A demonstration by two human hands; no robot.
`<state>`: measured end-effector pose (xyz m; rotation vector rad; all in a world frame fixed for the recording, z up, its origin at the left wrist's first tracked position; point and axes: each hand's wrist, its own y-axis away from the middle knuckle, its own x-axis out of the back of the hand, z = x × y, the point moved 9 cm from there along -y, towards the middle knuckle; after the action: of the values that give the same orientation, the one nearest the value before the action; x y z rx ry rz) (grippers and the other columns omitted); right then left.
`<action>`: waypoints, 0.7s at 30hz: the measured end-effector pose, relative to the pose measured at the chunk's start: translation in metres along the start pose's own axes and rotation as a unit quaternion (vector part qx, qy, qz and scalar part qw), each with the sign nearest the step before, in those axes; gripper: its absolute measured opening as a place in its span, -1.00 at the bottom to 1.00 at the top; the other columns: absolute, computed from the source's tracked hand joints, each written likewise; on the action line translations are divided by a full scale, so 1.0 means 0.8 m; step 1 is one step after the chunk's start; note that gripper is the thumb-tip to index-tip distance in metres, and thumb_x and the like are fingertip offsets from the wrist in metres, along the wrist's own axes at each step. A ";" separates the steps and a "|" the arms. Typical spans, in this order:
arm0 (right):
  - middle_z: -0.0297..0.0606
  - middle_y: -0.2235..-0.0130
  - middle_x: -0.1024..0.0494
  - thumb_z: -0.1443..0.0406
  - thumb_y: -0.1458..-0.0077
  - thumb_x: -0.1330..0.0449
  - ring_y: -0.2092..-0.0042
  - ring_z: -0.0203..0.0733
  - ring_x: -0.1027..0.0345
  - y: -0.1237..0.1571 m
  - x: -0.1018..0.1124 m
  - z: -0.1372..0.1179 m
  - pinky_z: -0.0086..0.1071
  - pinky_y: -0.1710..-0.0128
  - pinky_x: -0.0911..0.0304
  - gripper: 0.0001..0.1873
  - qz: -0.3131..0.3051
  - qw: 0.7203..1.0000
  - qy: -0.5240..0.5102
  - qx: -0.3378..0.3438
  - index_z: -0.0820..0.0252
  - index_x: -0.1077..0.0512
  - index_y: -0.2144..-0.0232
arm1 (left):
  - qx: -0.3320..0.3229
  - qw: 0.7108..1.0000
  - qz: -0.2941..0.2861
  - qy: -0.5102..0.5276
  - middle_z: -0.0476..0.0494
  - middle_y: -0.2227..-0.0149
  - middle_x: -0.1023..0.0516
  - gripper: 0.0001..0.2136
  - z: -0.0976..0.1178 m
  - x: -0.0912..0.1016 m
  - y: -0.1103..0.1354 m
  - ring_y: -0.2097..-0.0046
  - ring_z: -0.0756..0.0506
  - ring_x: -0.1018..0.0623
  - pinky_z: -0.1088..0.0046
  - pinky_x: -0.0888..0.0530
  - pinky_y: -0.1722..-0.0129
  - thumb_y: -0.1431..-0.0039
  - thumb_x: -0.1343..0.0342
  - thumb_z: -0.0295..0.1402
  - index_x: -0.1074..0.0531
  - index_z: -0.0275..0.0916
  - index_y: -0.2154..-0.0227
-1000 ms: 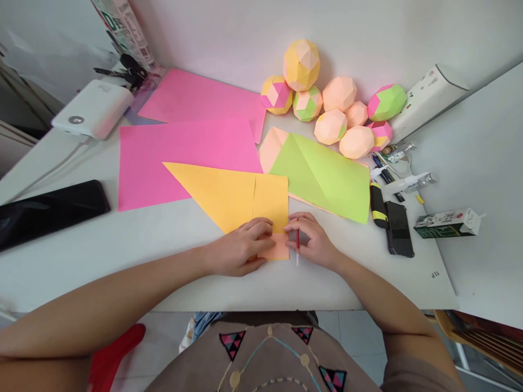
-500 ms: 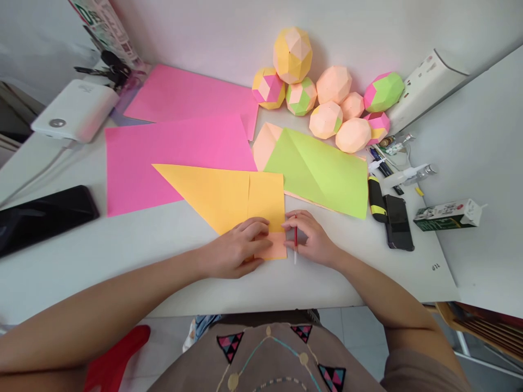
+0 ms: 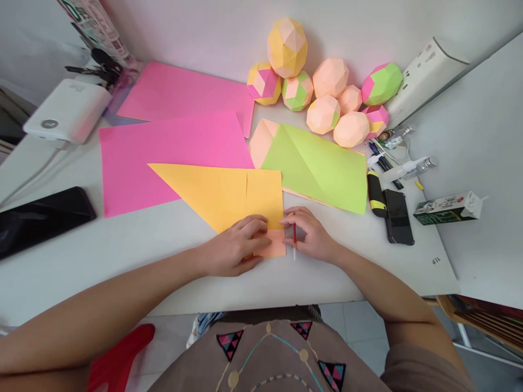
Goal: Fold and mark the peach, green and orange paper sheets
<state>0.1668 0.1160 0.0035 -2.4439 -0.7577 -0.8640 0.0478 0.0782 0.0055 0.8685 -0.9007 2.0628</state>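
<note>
My left hand [image 3: 239,246] lies with bent fingers on a small peach paper piece [image 3: 274,244], pressing it onto a yellow paper sheet [image 3: 261,196]. The peach piece lines up along the yellow sheet's lower right corner; part of it is under my fingers. The yellow sheet tapers to a point at the left and has a vertical crease. My right hand [image 3: 312,237] is closed round a slim red pen [image 3: 295,237] with a pale lower end. Its fingertips are at the right edge of the papers.
Pink sheets [image 3: 171,144] and a green sheet [image 3: 322,174] lie behind. Several faceted paper balls [image 3: 330,78] stand along the wall. At right are a phone [image 3: 398,216], glue bottles [image 3: 408,170] and a drink carton [image 3: 449,208]; at left, a white power bank [image 3: 67,111] and a black phone [image 3: 44,220].
The view has shifted slightly, so the desk things sit a little higher and further left. Both hands keep the same pose on the papers and the pen.
</note>
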 end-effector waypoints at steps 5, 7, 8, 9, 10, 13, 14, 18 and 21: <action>-0.23 0.23 -0.50 0.36 -0.02 -0.27 -0.05 -0.01 -0.27 0.000 0.000 -0.001 -0.01 -0.03 -0.26 -0.71 -0.002 1.000 0.000 -0.003 0.10 -0.35 0.17 | -0.003 1.000 0.004 0.002 -0.28 0.12 -0.28 -0.86 0.001 0.001 0.000 -0.11 -0.29 -0.27 0.14 -0.44 0.02 -0.19 -0.03 -0.44 -0.38 -0.28 0.19; -0.23 0.23 -0.50 0.35 -0.03 -0.27 -0.05 -0.01 -0.27 0.000 0.000 0.000 -0.01 -0.03 -0.26 -0.71 -0.004 1.000 -0.001 -0.005 0.10 -0.35 0.17 | -0.002 1.000 0.003 -0.001 -0.28 0.11 -0.27 -0.86 0.000 0.000 0.000 -0.11 -0.29 -0.26 0.14 -0.44 0.02 -0.20 -0.03 -0.43 -0.38 -0.27 0.18; -0.23 0.23 -0.50 0.35 -0.03 -0.27 -0.05 0.00 -0.27 0.000 0.000 0.000 -0.01 -0.03 -0.27 -0.72 -0.004 1.000 -0.002 -0.006 0.10 -0.35 0.17 | -0.001 1.000 0.001 -0.002 -0.27 0.11 -0.27 -0.86 0.000 0.000 0.000 -0.11 -0.29 -0.26 0.13 -0.44 0.02 -0.20 -0.03 -0.43 -0.37 -0.27 0.18; -0.23 0.23 -0.50 0.35 -0.03 -0.27 -0.05 0.00 -0.27 0.000 0.000 0.000 -0.01 -0.03 -0.27 -0.72 -0.004 1.000 -0.002 -0.007 0.10 -0.35 0.17 | 0.000 1.000 -0.001 -0.002 -0.28 0.11 -0.27 -0.86 0.000 -0.001 0.001 -0.11 -0.29 -0.26 0.13 -0.44 0.02 -0.20 -0.02 -0.43 -0.37 -0.27 0.18; -0.23 0.23 -0.50 0.35 -0.03 -0.27 -0.05 0.00 -0.27 0.000 0.000 0.000 -0.01 -0.03 -0.27 -0.72 -0.005 1.000 -0.002 -0.007 0.10 -0.35 0.17 | 0.001 1.000 -0.003 -0.002 -0.28 0.11 -0.27 -0.86 0.000 -0.001 0.001 -0.11 -0.29 -0.26 0.13 -0.44 0.02 -0.21 -0.02 -0.42 -0.37 -0.27 0.18; -0.22 0.23 -0.50 0.33 -0.03 -0.27 -0.05 0.01 -0.27 0.000 0.000 0.001 -0.01 -0.03 -0.27 -0.72 -0.003 1.000 -0.001 -0.004 0.10 -0.35 0.17 | 0.004 1.000 -0.008 -0.001 -0.28 0.11 -0.26 -0.85 -0.001 -0.002 0.002 -0.11 -0.29 -0.26 0.12 -0.43 0.00 -0.21 -0.02 -0.42 -0.37 -0.28 0.18; -0.22 0.23 -0.50 0.33 -0.03 -0.27 -0.05 0.01 -0.27 0.000 0.000 0.001 -0.01 -0.03 -0.26 -0.72 -0.003 1.000 0.000 -0.003 0.10 -0.36 0.17 | 0.005 1.000 -0.009 -0.002 -0.28 0.11 -0.27 -0.85 -0.001 -0.002 0.002 -0.11 -0.29 -0.26 0.12 -0.43 0.00 -0.20 -0.02 -0.42 -0.37 -0.27 0.17; -0.22 0.22 -0.50 0.32 -0.04 -0.27 -0.06 0.01 -0.27 0.000 -0.001 0.001 -0.01 -0.04 -0.25 -0.72 -0.005 1.000 0.004 -0.001 0.10 -0.36 0.17 | 0.008 1.000 -0.009 0.001 -0.28 0.10 -0.28 -0.84 -0.001 -0.002 0.001 -0.11 -0.29 -0.26 0.11 -0.43 0.00 -0.19 -0.03 -0.43 -0.37 -0.27 0.16; -0.21 0.21 -0.51 0.31 -0.03 -0.28 -0.06 0.00 -0.27 0.000 0.000 0.000 -0.03 -0.04 -0.25 -0.72 -0.006 1.000 0.004 -0.002 0.10 -0.36 0.17 | 0.007 1.000 -0.003 0.004 -0.28 0.11 -0.29 -0.83 -0.001 -0.001 0.000 -0.10 -0.29 -0.27 0.11 -0.44 0.01 -0.17 -0.04 -0.44 -0.38 -0.27 0.17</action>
<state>0.1670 0.1158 0.0030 -2.4392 -0.7703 -0.8803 0.0477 0.0789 0.0046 0.8684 -0.8791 2.0679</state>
